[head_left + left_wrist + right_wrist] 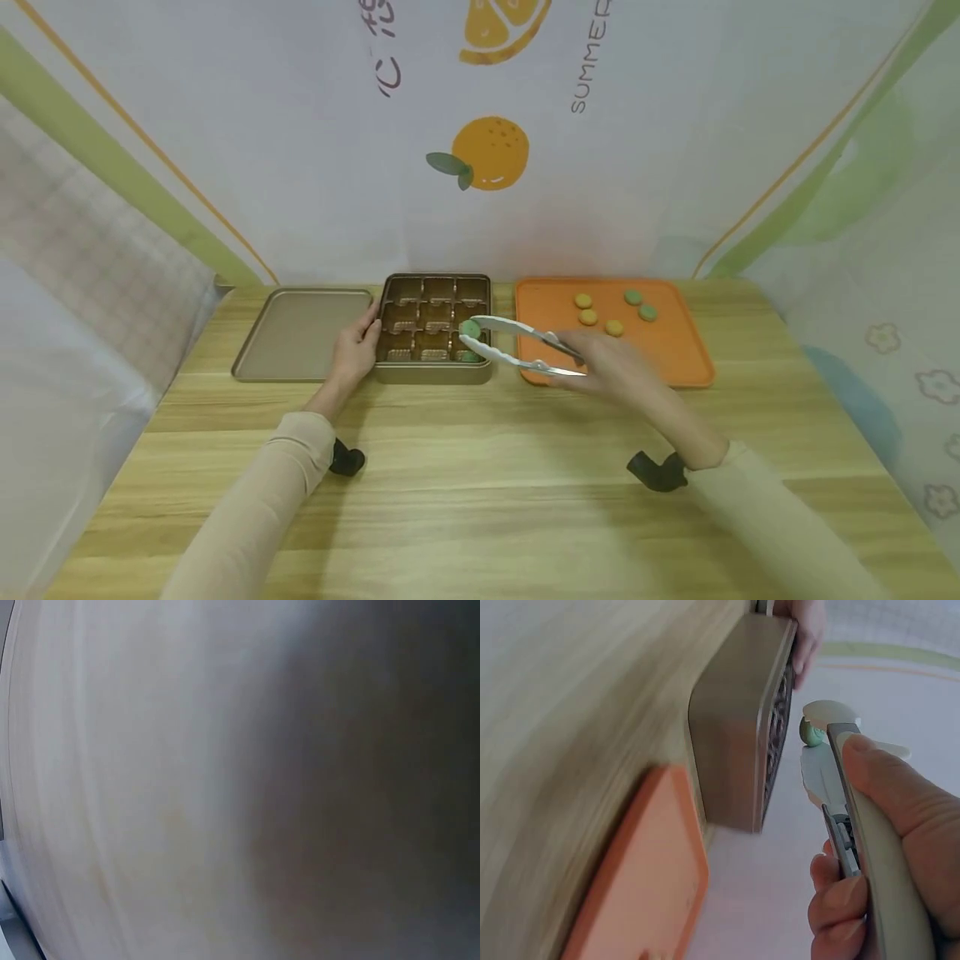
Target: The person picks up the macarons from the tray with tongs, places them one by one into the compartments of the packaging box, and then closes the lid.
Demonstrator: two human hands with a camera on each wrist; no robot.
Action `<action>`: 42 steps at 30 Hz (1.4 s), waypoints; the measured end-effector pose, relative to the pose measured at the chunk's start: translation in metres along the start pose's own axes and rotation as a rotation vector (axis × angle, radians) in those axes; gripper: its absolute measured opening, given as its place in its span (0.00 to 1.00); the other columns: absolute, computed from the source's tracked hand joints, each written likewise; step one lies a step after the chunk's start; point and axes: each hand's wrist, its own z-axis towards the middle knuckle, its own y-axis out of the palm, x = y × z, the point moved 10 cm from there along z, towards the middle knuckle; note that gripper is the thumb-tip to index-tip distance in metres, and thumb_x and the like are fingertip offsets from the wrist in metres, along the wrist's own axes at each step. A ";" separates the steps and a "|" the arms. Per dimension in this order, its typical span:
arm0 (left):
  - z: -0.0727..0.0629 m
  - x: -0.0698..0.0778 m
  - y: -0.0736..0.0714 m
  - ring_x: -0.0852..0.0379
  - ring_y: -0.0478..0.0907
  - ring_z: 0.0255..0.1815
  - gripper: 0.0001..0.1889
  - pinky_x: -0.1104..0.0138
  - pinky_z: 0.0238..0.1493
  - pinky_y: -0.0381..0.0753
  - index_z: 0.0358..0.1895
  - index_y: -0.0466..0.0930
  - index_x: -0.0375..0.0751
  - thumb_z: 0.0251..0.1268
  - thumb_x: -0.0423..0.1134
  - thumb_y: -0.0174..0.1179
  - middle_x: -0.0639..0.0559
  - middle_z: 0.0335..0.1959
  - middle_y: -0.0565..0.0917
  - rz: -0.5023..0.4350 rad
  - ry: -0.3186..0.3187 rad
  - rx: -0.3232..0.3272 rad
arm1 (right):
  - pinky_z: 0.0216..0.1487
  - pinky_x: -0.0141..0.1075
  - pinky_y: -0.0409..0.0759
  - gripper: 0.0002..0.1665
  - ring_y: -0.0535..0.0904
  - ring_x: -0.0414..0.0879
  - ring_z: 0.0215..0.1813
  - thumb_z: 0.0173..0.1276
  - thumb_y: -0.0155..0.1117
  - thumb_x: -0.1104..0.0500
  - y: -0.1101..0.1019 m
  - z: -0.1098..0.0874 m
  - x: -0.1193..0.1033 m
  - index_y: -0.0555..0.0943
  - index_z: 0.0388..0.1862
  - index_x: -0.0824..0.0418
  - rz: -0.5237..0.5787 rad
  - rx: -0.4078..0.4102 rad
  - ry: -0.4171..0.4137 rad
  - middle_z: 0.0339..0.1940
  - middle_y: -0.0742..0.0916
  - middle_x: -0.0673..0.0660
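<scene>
My right hand (611, 367) grips white-tipped tongs (517, 332) with grey handles. Between the tong tips is a green macaron (811, 733), held above the right side of a bronze tin (433, 375) with a clear divided insert. Another green macaron (471, 357) sits in the tin's front right compartment, partly hidden by the tongs. At the tin's left side, my left hand (355, 350) holds the rim and wall. The left wrist view is mostly blurred, pale surface and shadow.
Right of the tin lies an orange tray (675, 362) with yellow macarons (588, 317) and two green macarons (633, 297). A flat bronze lid (288, 337) lies to the left, beside my left hand. Behind them hangs a printed white cloth (337, 192) at the wooden table's (480, 483) back edge.
</scene>
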 end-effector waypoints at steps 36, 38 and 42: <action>-0.001 -0.004 -0.001 0.46 0.55 0.72 0.23 0.59 0.73 0.55 0.70 0.59 0.37 0.75 0.37 0.43 0.45 0.70 0.61 -0.046 -0.029 0.026 | 0.20 0.29 0.61 0.22 0.65 0.39 0.19 0.57 0.71 0.48 0.043 0.044 -0.028 0.78 0.43 0.61 0.163 -0.169 -0.019 0.18 0.74 0.48; -0.001 -0.003 -0.001 0.45 0.56 0.72 0.23 0.58 0.73 0.55 0.70 0.60 0.36 0.75 0.37 0.43 0.44 0.70 0.61 -0.042 -0.022 0.028 | 0.20 0.29 0.60 0.22 0.64 0.39 0.19 0.57 0.71 0.48 0.043 0.042 -0.027 0.78 0.43 0.61 0.165 -0.162 -0.012 0.17 0.74 0.48; 0.000 -0.002 0.000 0.45 0.56 0.72 0.23 0.58 0.73 0.55 0.70 0.60 0.35 0.75 0.36 0.43 0.43 0.70 0.61 -0.046 -0.007 0.030 | 0.20 0.29 0.60 0.20 0.63 0.39 0.19 0.56 0.71 0.48 0.042 0.038 -0.023 0.76 0.38 0.60 0.176 -0.133 -0.012 0.17 0.72 0.48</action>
